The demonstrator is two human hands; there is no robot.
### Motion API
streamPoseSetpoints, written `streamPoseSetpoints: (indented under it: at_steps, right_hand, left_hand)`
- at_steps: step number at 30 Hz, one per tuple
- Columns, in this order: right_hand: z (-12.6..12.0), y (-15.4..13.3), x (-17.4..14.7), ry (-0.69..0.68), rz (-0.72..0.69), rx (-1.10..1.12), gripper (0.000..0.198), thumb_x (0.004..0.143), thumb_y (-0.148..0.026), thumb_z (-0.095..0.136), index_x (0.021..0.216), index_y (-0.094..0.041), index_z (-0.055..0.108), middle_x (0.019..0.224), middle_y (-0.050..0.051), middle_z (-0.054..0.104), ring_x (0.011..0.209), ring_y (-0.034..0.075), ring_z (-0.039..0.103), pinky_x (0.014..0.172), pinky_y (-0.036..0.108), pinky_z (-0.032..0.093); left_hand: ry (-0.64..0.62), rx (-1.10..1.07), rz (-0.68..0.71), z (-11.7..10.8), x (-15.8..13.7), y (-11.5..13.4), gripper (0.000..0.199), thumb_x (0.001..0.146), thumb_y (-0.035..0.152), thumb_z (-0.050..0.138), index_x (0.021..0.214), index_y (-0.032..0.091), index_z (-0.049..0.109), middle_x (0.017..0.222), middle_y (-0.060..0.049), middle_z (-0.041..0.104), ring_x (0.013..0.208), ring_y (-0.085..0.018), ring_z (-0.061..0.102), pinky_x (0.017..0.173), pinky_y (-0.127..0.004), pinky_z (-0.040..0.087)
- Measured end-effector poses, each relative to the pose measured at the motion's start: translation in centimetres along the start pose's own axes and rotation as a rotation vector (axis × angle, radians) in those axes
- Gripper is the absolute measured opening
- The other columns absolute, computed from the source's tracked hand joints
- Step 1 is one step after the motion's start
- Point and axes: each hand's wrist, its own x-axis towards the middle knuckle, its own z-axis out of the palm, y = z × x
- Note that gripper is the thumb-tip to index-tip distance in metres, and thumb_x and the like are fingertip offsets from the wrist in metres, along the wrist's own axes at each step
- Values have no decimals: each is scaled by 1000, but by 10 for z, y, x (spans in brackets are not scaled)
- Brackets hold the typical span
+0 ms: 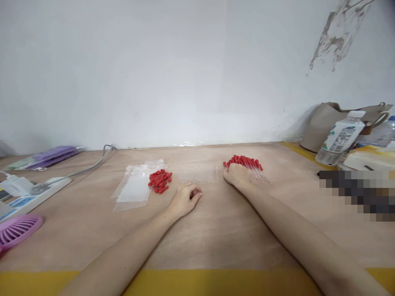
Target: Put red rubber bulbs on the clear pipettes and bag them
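Note:
My right hand (pixel 237 176) is closed at the left side of a fan of red-bulbed droppers (pixel 250 161). One red bulb shows right beside its fingers; whatever they grip is hidden behind the hand. My left hand (pixel 185 199) rests on the table with its fingers curled in toward the thumb, and I cannot make out what is inside. Between the two hands and a little farther back lies a row of clear thin dropper tubes (pixel 199 174). To the left of my left hand sits a loose pile of red rubber bulbs (pixel 159 181), partly over clear plastic bags (pixel 132 190).
A white power strip (pixel 46 190) with a grey cable and a pink fan (pixel 21 231) occupy the left side. Purple packets (pixel 55 156) lie behind them. At right stand a bottle (pixel 341 137) and a beige bag (pixel 321 121). Yellow tape (pixel 185 281) marks the front edge.

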Motion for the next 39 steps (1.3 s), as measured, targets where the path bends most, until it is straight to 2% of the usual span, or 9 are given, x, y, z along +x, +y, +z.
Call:
streamPoseSetpoints:
  at_steps: [6,14,16,20,23,27,33,39]
  right_hand:
    - [-2,4,-4,-13,-1,-11,32,80,-30,41,89,-12,65,87,17,64,84,28,60,67,34,42]
    - [6,-12,-13,-14,-78,78,31,79,-40,43,86,-17,63,85,11,65,83,25,60,69,34,41]
    - [6,-12,-13,-28,-71,91,28,79,-36,43,85,-18,63,85,11,65,83,24,60,69,34,41]
    - [5,-6,-16,-34,-64,87,23,78,-31,44,84,-19,63,83,10,64,82,26,60,66,34,40]
    - [6,-2,-23,-12,-76,85,24,78,-31,44,89,-19,61,81,9,63,80,26,60,65,34,40]
    - [7,-1,-37,43,-109,115,23,77,-30,44,90,-20,60,81,8,63,76,23,58,63,32,37]
    - [0,20,-67,80,-314,178,11,73,-27,48,71,-20,56,73,2,61,68,17,53,56,26,30]
    - [-8,35,-74,61,-385,293,9,71,-25,50,68,-18,55,70,1,59,66,14,51,55,24,31]
  left_hand:
    - [-5,6,12,0,0,-1,14,80,23,50,80,17,61,68,-1,55,60,-11,50,58,-23,41]
    - [-18,91,-4,-3,-1,3,14,81,24,49,82,16,60,72,-2,56,62,-12,53,59,-23,42]
    - [-21,230,-35,-9,-2,3,15,82,23,46,83,16,59,79,-4,57,67,-14,55,60,-24,43]
    - [-20,705,-155,-34,-6,0,21,82,13,37,89,13,56,91,-12,56,78,-22,56,61,-30,44]
    - [-33,892,-270,-50,-8,-4,30,80,4,30,98,10,54,94,-14,54,79,-24,57,61,-32,44]
    - [-112,924,-348,-56,-8,-9,30,83,8,29,96,9,56,97,-15,54,78,-24,58,60,-31,45]
    - [-180,908,-395,-52,-1,-10,35,78,-1,28,88,7,61,95,-16,55,81,-25,58,63,-32,46]
    - [-150,939,-298,-50,-3,-13,36,74,-5,29,87,3,61,90,-19,56,82,-27,57,67,-34,44]
